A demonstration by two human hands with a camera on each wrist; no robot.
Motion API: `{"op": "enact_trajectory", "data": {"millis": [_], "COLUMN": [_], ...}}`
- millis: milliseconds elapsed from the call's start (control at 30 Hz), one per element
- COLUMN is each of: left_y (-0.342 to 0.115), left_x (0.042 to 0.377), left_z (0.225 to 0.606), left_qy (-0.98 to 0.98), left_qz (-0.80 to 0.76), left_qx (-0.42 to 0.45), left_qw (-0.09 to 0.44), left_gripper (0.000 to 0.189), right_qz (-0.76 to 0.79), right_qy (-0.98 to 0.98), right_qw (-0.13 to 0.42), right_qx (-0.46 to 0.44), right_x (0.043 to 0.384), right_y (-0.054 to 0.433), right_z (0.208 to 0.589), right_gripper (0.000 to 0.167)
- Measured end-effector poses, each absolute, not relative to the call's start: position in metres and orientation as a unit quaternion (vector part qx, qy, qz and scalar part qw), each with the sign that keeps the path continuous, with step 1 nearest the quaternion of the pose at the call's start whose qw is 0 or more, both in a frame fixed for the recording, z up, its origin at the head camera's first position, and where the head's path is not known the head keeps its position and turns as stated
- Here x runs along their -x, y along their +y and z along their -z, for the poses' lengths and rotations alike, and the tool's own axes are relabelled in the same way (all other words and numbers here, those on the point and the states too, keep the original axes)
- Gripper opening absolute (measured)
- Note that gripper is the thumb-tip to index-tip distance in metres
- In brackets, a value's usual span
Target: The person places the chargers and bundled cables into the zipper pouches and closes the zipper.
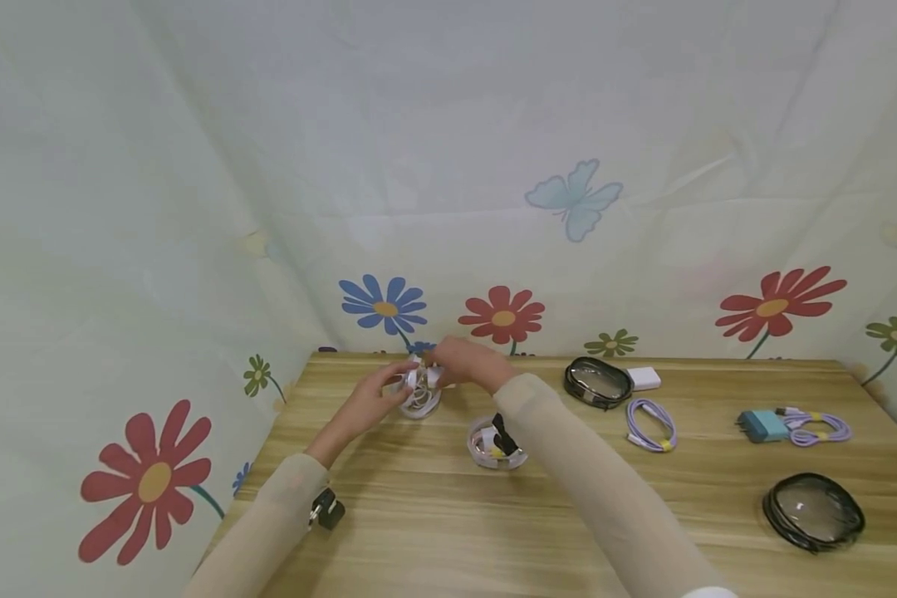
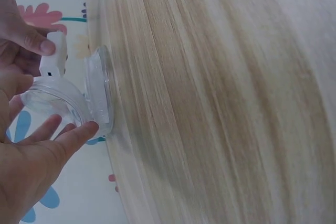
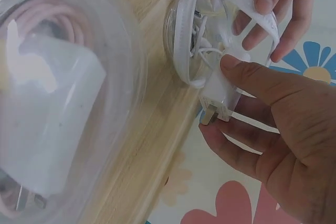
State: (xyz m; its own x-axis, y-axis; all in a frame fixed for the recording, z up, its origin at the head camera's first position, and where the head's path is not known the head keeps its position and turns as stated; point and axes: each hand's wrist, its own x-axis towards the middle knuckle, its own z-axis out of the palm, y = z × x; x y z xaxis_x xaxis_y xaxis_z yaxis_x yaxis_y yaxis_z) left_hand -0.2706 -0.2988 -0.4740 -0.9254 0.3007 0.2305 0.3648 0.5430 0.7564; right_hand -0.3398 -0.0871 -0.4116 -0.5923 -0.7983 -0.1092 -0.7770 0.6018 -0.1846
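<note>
A small clear zip case with white trim (image 3: 182,40) stands unzipped near the table's back edge. Inside its base lies a coiled white cable (image 3: 198,35). My left hand (image 1: 370,407) pinches the raised clear lid (image 3: 262,19) by its rim, thumb on one face and fingers behind. Between thumb and fingers, my right hand (image 1: 467,361) holds a white charger plug (image 3: 218,90) beside the opening, its metal prongs pointing away from the case. In the left wrist view the charger (image 2: 53,53) is right above the lid's rim.
Nearer me sits a second clear case (image 1: 486,457) with a white charger and pinkish cable. Rightward are two black-edged cases (image 1: 598,382), a white charger (image 1: 644,379), a purple cable (image 1: 652,425), and a blue charger (image 1: 764,426) by another purple cable. A floral curtain hangs behind.
</note>
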Motion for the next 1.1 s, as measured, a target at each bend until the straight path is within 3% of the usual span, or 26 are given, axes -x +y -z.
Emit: {"op": "enact_trajectory", "data": {"millis": [433,667,967,1100], "left_y": [-0.303,-0.306,-0.302,-0.302], "left_x": [0.270,0.270,0.269,0.267], "left_z": [0.472,0.474,0.475,0.476], "left_qy": [-0.875,-0.874,-0.862,-0.863], "left_qz": [0.439,0.444,0.466,0.466], "left_qx": [0.197,0.194,0.190,0.185], "left_qw": [0.041,0.041,0.056,0.054], "left_gripper": [0.044,0.045,0.047,0.046], "right_qz": [0.081,0.152,0.231,0.248], "right_qy": [0.901,0.930,0.942,0.938], "right_qw": [0.094,0.085,0.095,0.128], "right_qx": [0.416,0.324,0.222,0.205], "right_x": [0.346,0.340,0.329,0.332], "right_y": [-0.104,-0.115,-0.125,-0.128], "right_z": [0.419,0.423,0.427,0.431], "right_gripper": [0.035,0.020,0.027,0.029]}}
